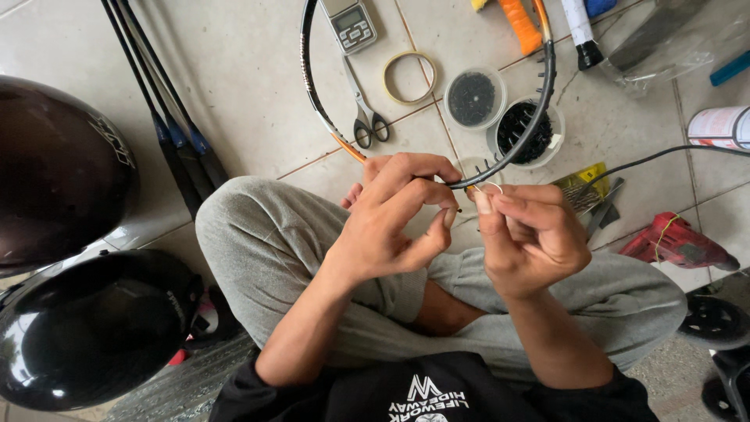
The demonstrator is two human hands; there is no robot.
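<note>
Racket frame [547, 86], black with orange sections, unstrung, is held over the lap above a tiled floor [250, 70]; its near rim is gripped between the two hands. Left hand [391, 223]: fingers curled and pinched together on the rim, with a small dark piece seen at the fingertips. Right hand [531, 234]: closed, thumb and forefinger pinched at the rim just beside the left hand; what it pinches cannot be told for certain. The hands almost touch each other. Grey-trousered crossed legs [266, 242] lie beneath them.

Items recorded on the floor beyond the hands:
- Scissors [367, 117], lying inside the frame loop, near its left side.
- Small digital scale [351, 23], far, at the top edge.
- Ring of tape [408, 76], yellowish, right of the scissors.
- Round tub [473, 98] of small dark pieces, open.
- Second round tub [523, 137] of black pieces, partly crossed by the frame rim.
- Orange grip roll [519, 23] and a white-and-black handle [580, 31], far.
- Red power tool [676, 242], right, near the knee.
- Black cable [656, 156], running from the right edge towards the hands.
- Yellow-handled brush and pliers [590, 195], partly hidden behind the right hand.

Left side: two dark helmets [86, 328] and several racket shafts [168, 125], well apart from the hands.
</note>
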